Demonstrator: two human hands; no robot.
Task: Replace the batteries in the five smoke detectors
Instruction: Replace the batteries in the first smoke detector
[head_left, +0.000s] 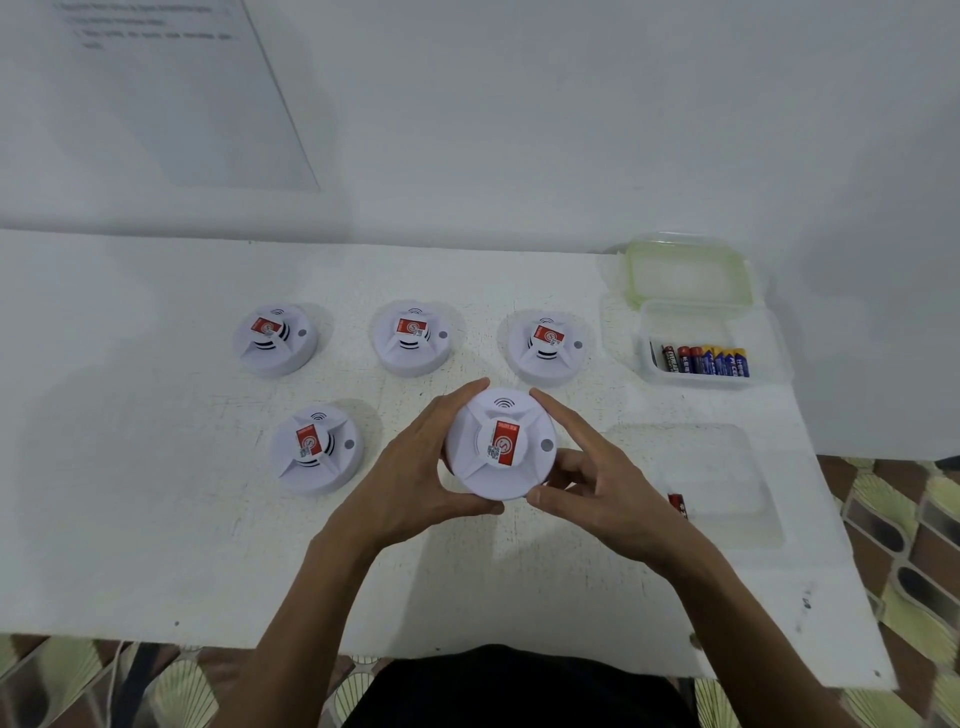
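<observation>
Both hands hold one white smoke detector (500, 441) with a red label, face up, above the table's middle. My left hand (410, 467) curls round its left rim. My right hand (592, 478) curls round its right rim, fingers partly tucked under it. Several more detectors of the same kind lie on the table: three in a back row (275, 339), (413, 338), (548, 347) and one at front left (317, 449). Several red and blue batteries (706, 359) lie in a clear tub (649, 358) at back right.
A green-rimmed lid (688, 270) lies behind the tub. A second clear container (727, 483) sits at the right, with a red battery (678, 505) in it near my right wrist. The white table (156, 519) ends close to my body; patterned floor tiles (914, 545) show beyond its right edge.
</observation>
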